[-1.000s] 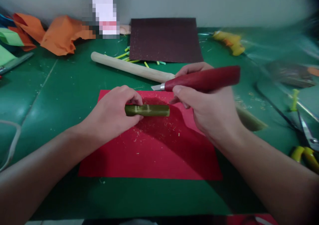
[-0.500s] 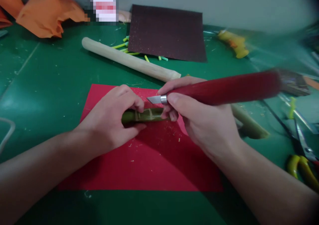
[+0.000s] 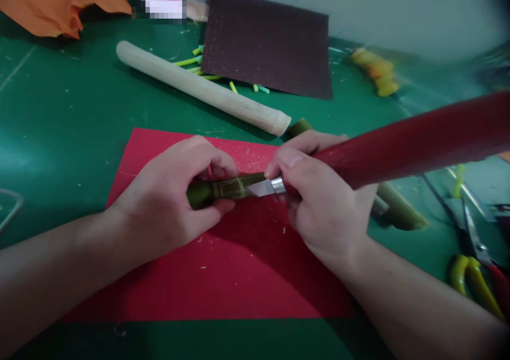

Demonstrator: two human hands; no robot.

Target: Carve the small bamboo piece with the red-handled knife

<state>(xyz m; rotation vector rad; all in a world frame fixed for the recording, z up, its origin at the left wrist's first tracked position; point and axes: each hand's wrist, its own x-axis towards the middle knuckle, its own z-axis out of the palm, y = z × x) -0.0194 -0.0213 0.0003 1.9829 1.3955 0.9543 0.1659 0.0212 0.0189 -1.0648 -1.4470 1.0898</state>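
My left hand [image 3: 179, 190] is closed round the left part of a green bamboo piece [image 3: 230, 187], thumb on the near side and fingers on the far side. My right hand [image 3: 319, 195] grips a carving knife [image 3: 265, 187] with a thick red handle that slants up to the right. The angled blade lies over the bamboo, just right of the pale ring at its node; whether it touches cannot be told. The bamboo's right end is hidden by the knife and my right hand. Beneath lies a red sheet [image 3: 223, 291] with small shavings on it.
A pale peeled stick [image 3: 203, 89] lies beyond my hands, in front of a dark sheet [image 3: 266, 46]. To the right are another bamboo piece [image 3: 402, 208], scissors [image 3: 476, 280] and a yellow-handled tool [image 3: 376, 73]. Orange paper [image 3: 59, 3] is at the back left.
The blade has come down from above the bamboo to lie over it, and the red handle has swung nearer the right edge. My left hand keeps its hold. The view has shifted slightly.
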